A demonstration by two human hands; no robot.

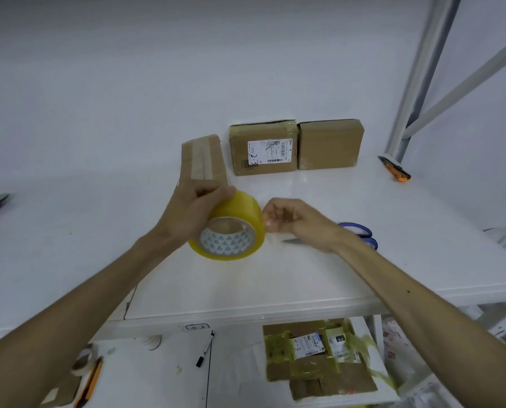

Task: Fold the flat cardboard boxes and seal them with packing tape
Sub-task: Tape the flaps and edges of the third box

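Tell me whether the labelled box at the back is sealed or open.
Sealed: the labelled box is closed, with tape along its top edge.

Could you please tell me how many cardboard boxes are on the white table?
3: a taped box just behind the left hand, a labelled box further back, and a plain box beside it on the right.

Yellow tape roll (234,214) raised, core facing camera; taped narrow box (204,156) just behind; labelled box (262,148) and plain box (329,144) touching, farther back.
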